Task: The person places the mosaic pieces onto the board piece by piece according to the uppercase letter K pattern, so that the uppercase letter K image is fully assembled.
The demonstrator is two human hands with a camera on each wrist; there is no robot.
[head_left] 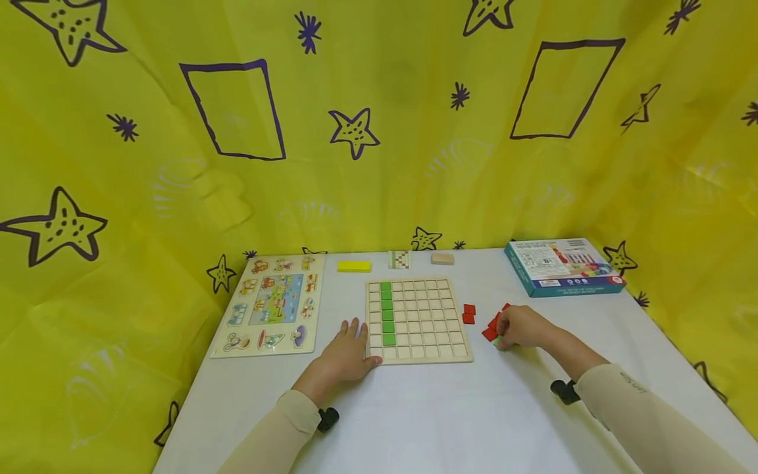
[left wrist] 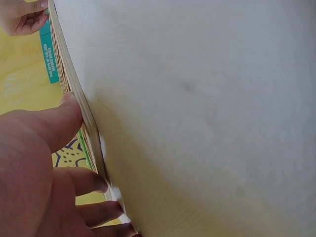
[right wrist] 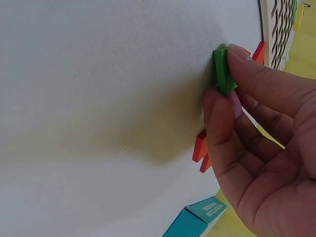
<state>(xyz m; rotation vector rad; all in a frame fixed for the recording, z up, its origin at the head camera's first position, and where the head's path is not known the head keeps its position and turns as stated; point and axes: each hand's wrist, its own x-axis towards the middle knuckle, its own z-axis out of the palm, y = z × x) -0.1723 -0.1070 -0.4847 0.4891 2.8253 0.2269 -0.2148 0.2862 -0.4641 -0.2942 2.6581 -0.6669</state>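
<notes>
A wooden grid board (head_left: 420, 353) lies mid-table, with several green tiles (head_left: 387, 315) filling most of its second column from the left. My left hand (head_left: 345, 352) rests at the board's near left corner, thumb against the front edge and fingers spread along the left side. To the right of the board, my right hand (head_left: 524, 327) pinches a green tile (right wrist: 224, 71) between thumb and fingers, low over the table. Red tiles (head_left: 491, 332) lie right beside these fingers, partly hidden by them. Another two red tiles (head_left: 469, 314) sit between the board and my right hand.
A picture puzzle board (head_left: 322, 263) lies at the left. Along the back are a yellow block (head_left: 354, 266), a small patterned card (head_left: 399, 259) and a plain wooden block (head_left: 442, 259). A teal box (head_left: 568, 268) stands back right. Yellow curtain (head_left: 391, 184) surrounds the white table (head_left: 414, 421).
</notes>
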